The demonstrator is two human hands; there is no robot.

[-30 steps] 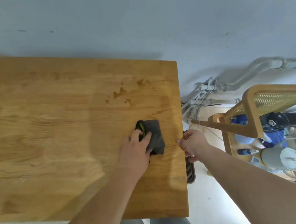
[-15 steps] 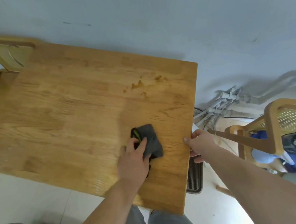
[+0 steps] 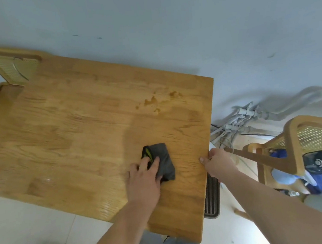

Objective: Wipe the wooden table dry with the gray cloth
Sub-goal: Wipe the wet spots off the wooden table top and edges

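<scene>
Gray cloth point(image 3: 164, 161) — pressed under flat left hand point(image 3: 142, 181) | right hand point(image 3: 218, 163) grips wooden table point(image 3: 77, 130) edge — near cloth

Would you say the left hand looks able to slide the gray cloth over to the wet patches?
Probably yes. The left hand presses the gray cloth on the wooden table, and only bare wood lies between it and the wet patches ahead; the right hand grips the table's edge, off to the side.

soft, even daylight – faint glare on the table point(image 3: 60, 120), slight overall blur, wide-angle bending at edges.
</scene>
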